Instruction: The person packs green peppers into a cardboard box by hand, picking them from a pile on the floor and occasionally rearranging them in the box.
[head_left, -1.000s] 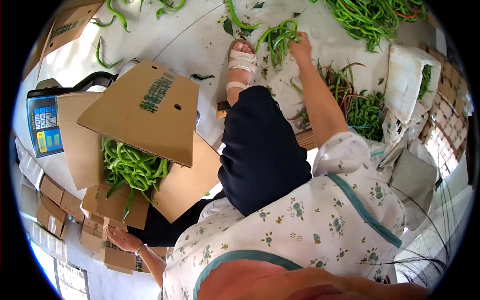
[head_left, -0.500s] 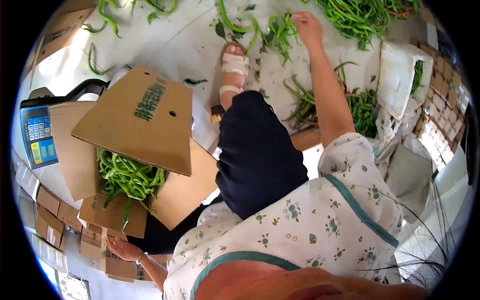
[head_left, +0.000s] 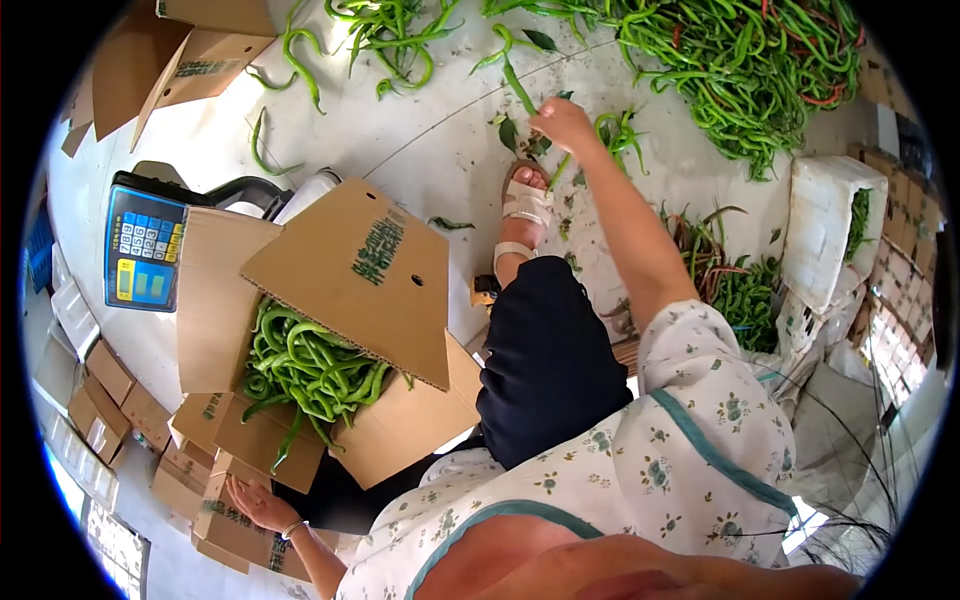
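My right hand (head_left: 565, 126) is closed, its arm stretched out over the floor, with a long green chili pepper (head_left: 517, 88) sticking out past the fingers. My left hand (head_left: 262, 505) hangs low beside the open cardboard box (head_left: 212, 310), its fingers extended and apart with nothing in them. Curled green chili peppers (head_left: 310, 365) fill that box, partly covered by a raised flap (head_left: 365, 275). Close to my right hand lie a few more loose peppers (head_left: 625, 140) and dark leaves (head_left: 508, 132).
A large heap of chili peppers (head_left: 740, 75) spreads across the floor at upper right. A white foam box (head_left: 828, 235) lies at right. A scale with a blue keypad (head_left: 143, 250) stands left of the box. Another open carton (head_left: 205, 65) is at upper left; stacked cartons (head_left: 110, 390) stand at lower left.
The view has shifted, so box and scale appear further right and lower. My right hand has come back toward my foot with a pepper in it. My left hand stays by the box.
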